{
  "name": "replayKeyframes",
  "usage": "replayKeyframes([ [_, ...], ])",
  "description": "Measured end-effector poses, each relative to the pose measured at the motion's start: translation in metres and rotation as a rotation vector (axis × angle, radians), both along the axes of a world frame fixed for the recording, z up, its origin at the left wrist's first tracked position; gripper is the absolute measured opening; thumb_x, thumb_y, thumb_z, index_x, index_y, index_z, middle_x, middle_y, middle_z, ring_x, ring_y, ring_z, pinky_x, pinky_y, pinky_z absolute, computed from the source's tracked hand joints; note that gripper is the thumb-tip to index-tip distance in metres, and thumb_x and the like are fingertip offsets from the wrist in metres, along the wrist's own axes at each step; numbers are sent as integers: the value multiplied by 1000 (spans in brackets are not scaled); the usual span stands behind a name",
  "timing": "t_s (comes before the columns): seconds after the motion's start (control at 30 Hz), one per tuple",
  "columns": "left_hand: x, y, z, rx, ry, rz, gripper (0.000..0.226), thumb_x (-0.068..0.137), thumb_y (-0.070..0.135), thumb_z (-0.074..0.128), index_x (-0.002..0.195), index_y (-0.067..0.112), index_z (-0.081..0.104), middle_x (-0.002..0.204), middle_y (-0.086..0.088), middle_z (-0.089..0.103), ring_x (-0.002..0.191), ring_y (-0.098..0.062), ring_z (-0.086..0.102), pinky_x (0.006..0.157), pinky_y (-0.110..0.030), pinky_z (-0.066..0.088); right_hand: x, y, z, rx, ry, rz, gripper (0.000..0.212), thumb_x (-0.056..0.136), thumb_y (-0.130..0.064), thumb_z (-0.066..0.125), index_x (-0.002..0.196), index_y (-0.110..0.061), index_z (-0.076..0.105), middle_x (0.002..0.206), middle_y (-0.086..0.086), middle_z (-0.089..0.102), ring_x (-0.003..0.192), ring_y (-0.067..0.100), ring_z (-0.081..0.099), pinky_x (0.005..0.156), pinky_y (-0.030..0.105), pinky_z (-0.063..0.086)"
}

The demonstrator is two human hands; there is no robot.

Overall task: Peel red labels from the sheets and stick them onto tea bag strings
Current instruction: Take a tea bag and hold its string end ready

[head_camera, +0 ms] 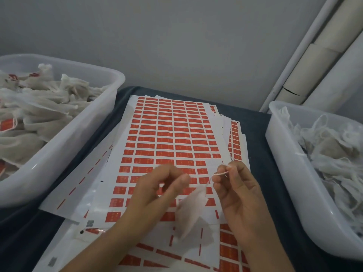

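Above label sheets (172, 134), curled right hand (238, 191)

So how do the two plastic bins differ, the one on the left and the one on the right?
The left bin holds tea bags that already carry red labels; the bags in the right bin show loose white strings and no red that I can see. The left bin looks heaped nearly to its rim, while the right bin's near wall stands bare above its pile. Both are translucent white tubs flanking the label sheets.
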State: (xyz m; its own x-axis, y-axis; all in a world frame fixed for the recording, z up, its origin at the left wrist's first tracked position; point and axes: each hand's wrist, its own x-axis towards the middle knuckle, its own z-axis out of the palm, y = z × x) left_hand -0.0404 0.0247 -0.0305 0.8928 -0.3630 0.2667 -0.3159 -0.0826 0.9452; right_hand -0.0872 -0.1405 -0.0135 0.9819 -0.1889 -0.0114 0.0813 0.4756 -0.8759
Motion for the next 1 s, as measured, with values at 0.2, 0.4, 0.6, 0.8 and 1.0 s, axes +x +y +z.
replayKeyframes([
  [0.2,1,2,11,-23,618,-740,58,81,68,31,83,28,73,66,5,68,48,-5,57,48,-14,43,-4,0,3,-58,-87,120,32,56,-48,82,77,-25,73,83,3,74,77,18,72,65,23,57],
  [0.4,13,2,5,-185,697,-537,53,72,71,49,82,24,71,77,-4,65,68,-16,57,64,-25,42,-8,9,11,-203,-237,505,10,86,-21,60,91,-20,69,89,-5,74,80,10,70,71,20,56],
  [0.6,12,8,7,-122,657,-527,48,78,54,60,96,10,67,87,-14,63,81,-26,60,71,-27,51,-6,16,4,-313,-134,533,9,85,-16,62,90,-18,70,91,-2,73,86,16,70,72,22,56],
  [0.8,12,7,5,-194,641,-458,26,75,48,64,101,46,61,87,3,71,78,-17,69,68,-22,53,-3,11,4,-236,-121,408,15,78,-32,70,85,-18,70,87,5,74,80,21,71,69,25,56],
  [1.0,8,10,10,-248,784,-785,37,94,41,46,81,15,69,69,-1,67,55,-9,63,52,-15,47,-3,-3,5,154,-48,131,41,45,-37,92,77,-17,74,84,9,73,76,21,72,61,25,58],
])
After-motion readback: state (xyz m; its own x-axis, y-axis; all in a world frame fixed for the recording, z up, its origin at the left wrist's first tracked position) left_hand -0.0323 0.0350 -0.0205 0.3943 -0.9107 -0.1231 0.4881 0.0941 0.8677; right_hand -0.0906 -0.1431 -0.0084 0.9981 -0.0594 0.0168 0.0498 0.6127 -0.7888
